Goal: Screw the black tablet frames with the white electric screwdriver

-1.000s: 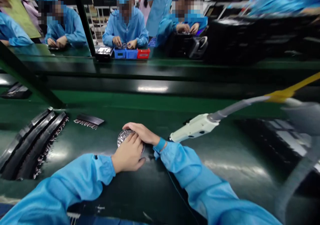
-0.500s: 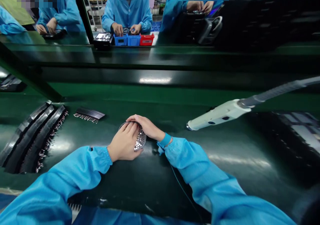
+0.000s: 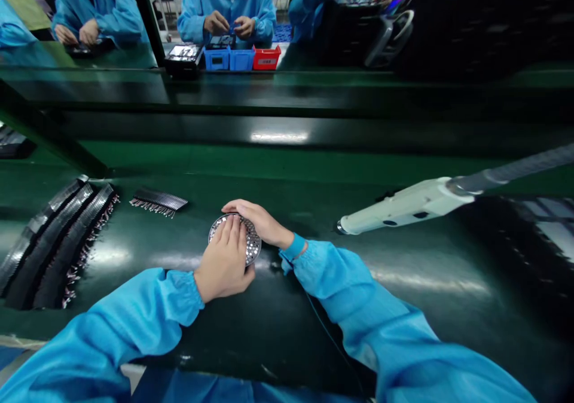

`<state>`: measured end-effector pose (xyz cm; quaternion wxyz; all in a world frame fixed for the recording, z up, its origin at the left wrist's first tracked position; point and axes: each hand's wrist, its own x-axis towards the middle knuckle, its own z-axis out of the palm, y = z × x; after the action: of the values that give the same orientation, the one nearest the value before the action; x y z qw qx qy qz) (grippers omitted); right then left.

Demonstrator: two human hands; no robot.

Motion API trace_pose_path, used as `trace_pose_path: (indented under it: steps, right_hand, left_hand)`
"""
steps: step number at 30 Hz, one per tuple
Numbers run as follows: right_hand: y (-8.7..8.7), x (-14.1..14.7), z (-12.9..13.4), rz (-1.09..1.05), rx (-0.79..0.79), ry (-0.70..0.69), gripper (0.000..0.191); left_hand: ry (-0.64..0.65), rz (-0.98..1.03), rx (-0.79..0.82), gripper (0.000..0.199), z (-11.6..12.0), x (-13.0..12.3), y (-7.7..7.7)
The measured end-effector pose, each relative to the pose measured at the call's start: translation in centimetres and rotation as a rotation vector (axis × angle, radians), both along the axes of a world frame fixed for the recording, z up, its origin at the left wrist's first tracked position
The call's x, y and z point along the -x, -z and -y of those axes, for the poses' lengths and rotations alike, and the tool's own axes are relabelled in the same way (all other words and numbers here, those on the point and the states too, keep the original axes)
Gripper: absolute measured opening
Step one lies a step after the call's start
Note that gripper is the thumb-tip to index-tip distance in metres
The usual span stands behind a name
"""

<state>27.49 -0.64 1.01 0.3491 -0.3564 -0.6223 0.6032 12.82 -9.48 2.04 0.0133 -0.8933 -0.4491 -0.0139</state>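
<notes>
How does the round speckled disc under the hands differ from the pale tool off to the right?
The disc is round; the tool is long and narrow. The disc is silvery and speckled; the tool is pale with a couple of dark spots. The left hand lies over the disc and the right hand curves along its edge; no hand is on the tool.

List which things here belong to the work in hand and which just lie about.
Likely in the job:
round speckled item
left hand over it
right hand at its edge

Likely just lying about:
three long black strips
short black strip
pale tool
</notes>
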Motion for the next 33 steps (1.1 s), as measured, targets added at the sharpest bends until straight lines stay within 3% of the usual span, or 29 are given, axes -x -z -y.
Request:
trace_pose_path:
  steps: [4,7,13,17,20,26,33]
  right_hand:
    - [0.3,0.7,-0.5,-0.024,0.026,-0.049,0.061]
    - [0.5,0.5,-0.5,-0.037,0.032,-0.048,0.064]
    - [0.4,0.3,-0.5,-0.051,0.012,-0.037,0.060]
    - [0.5,0.4,-0.5,-0.047,-0.001,-0.022,0.060]
    - [0.5,0.5,-0.4,-0.044,0.001,-0.010,0.061]
    - [0.6,0.7,-0.3,-0.047,0.023,0.017,0.060]
    - [0.9,0.6,-0.3,-0.049,0.052,0.026,0.061]
  left_hand:
    - [0.102,-0.039,0.029,0.065,0.2,-1.3,-0.1]
    - [0.142,-0.044,0.047,0.067,0.2,-1.1,-0.2]
    - [0.012,-0.036,0.003,0.087,-0.6,1.2,-0.1]
    - [-0.038,-0.060,-0.035,0.084,0.4,2.4,-0.3]
    - [-0.072,-0.064,-0.048,0.079,1.1,2.3,-0.4]
    - [-0.095,-0.016,0.007,0.086,0.4,0.3,-0.1]
    - [0.078,-0.038,0.067,0.080,0.7,-0.2,0.0]
